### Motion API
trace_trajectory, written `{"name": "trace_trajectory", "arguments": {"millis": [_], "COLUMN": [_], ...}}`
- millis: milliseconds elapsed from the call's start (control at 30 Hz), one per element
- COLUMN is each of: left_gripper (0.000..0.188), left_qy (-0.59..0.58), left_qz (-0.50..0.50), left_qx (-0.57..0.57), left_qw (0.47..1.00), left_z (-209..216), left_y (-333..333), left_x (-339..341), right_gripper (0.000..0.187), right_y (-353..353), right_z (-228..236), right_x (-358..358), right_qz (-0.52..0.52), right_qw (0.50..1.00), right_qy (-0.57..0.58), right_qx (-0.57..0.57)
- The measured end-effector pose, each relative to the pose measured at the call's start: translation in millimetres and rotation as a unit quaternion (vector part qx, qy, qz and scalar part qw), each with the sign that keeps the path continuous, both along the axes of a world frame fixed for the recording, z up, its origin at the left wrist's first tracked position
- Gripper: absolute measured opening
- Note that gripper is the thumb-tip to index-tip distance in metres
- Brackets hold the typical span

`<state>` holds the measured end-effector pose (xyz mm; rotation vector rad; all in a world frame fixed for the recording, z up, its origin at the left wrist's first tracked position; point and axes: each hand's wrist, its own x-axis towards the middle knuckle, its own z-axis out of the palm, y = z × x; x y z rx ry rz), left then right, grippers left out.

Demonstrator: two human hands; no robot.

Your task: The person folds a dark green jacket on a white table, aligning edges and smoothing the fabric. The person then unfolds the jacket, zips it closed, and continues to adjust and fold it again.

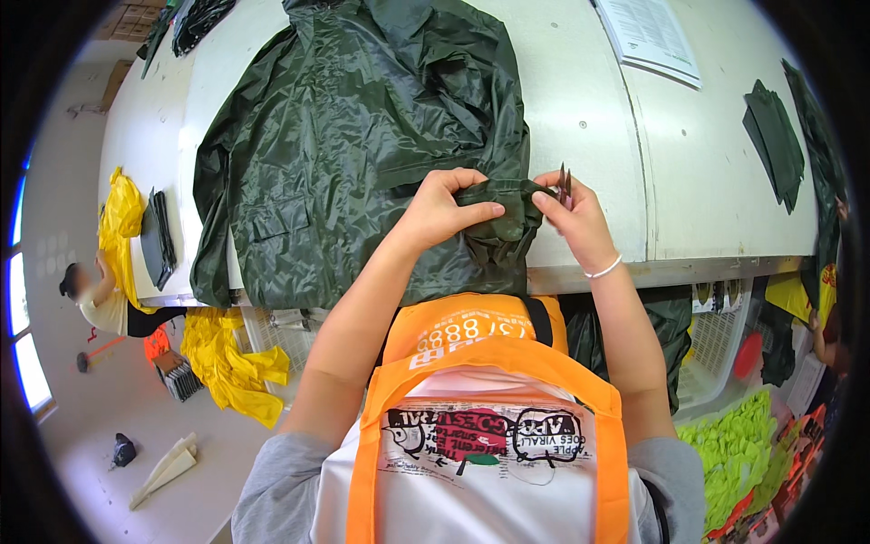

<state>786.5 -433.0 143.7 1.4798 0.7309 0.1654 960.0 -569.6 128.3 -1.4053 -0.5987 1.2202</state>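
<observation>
A dark green rain jacket (308,154) lies spread front up on the white table. My left hand (439,207) is closed on one sleeve's cuff (507,192), with the thumb laid over the fabric. The cuff's other end is pinched between thumb and finger of my right hand (578,222). A pair of small scissors (565,184) is also tucked in that hand, with the blades pointing away from me. The cuff is stretched between both hands near the table's front edge, and the sleeve bunches below it.
Paper sheets (648,41) lie at the far right, with folded dark pieces (775,145) beyond. Yellow garments (227,358) hang at the left, near another person (100,295). Under the table are white baskets (716,354); lime green garments (734,444) are heaped at the lower right.
</observation>
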Motion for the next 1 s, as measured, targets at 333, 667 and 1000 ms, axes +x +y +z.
{"name": "trace_trajectory", "arguments": {"millis": [333, 667, 1000], "left_gripper": [0.025, 0.013, 0.016], "left_qy": [0.013, -0.026, -0.027], "left_qz": [-0.017, -0.020, 0.079], "left_qx": [0.175, 0.382, 0.196], "left_qw": [0.984, 0.924, 0.977], "left_z": [11.3, 31.0, 22.1], "left_y": [-4.8, -11.0, -10.9], "left_x": [18.0, 15.5, 11.1], "right_gripper": [0.021, 0.024, 0.019], "right_y": [10.7, 14.5, 0.0], "right_z": [16.4, 28.0, 41.2], "right_x": [-13.7, -13.4, 0.7], "right_qz": [-0.021, 0.019, 0.035], "right_qw": [0.920, 0.904, 0.954], "right_qy": [-0.343, -0.399, -0.284], "right_qx": [0.188, 0.151, 0.090]}}
